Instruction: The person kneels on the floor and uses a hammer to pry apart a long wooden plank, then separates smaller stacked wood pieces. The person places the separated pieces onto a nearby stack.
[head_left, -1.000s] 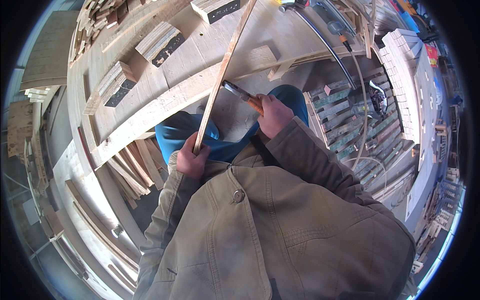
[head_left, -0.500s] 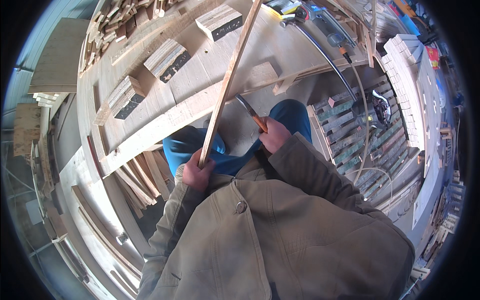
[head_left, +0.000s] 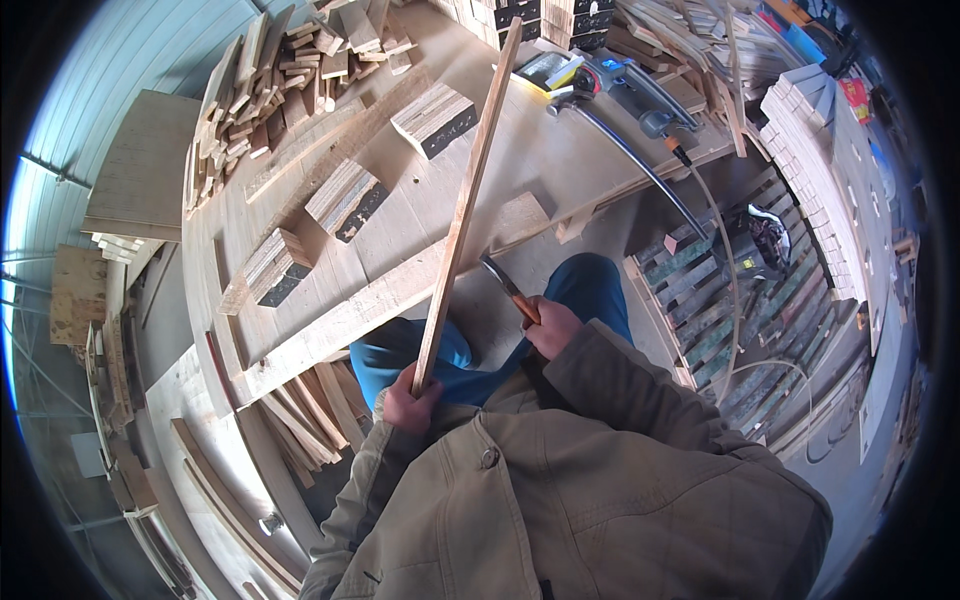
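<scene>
My left hand [head_left: 409, 402] is closed round the lower end of a long, narrow wooden strip [head_left: 465, 200]. The strip slants up and away over the worktable [head_left: 405, 205]. In my right hand [head_left: 553, 328] is a hammer [head_left: 516, 295], gripped by its orange-brown handle. Its dark metal head points away from me, near the table's front edge and apart from the strip. Three layered wooden blocks with black faces stand in a slanting row on the table: a near one [head_left: 281, 268], a middle one [head_left: 346, 200] and a far one [head_left: 434, 120].
Loose wood offcuts [head_left: 300, 75] are heaped at the far left of the table. A nail gun [head_left: 630, 90] with an air hose [head_left: 722, 230] lies at the far right. Slatted pallets [head_left: 770, 290] and stacked timber [head_left: 800, 150] are on the right. Boards [head_left: 310, 405] lean below the table.
My view has tilted up, so the table and both hands sit lower in the picture and more of the far side shows. Both hands keep hold of the strip and the hammer.
</scene>
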